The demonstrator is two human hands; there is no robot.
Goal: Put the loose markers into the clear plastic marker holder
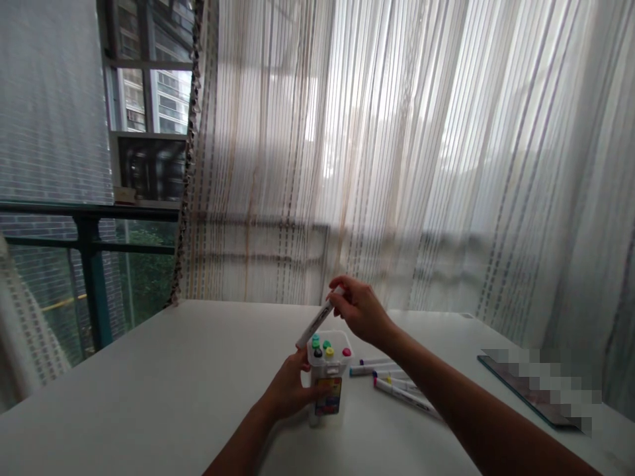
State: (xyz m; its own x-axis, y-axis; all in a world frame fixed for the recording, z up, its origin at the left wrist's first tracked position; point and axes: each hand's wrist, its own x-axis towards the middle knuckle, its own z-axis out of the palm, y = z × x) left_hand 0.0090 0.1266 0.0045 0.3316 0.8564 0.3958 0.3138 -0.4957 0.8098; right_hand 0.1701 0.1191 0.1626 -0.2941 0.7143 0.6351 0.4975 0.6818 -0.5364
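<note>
One white cylindrical marker [314,327]: pinches upper end, right hand [361,309] | translucent plastic marker box [329,374]: grips side, left hand [292,389]

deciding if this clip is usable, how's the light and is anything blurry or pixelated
Head view: backlit, the curtain nearly white in patches; head view: soft shadow on the table beside the container; head view: lettering on the held marker too soft to read; head view: blocky pixelation over the dark flat object at right.
</note>
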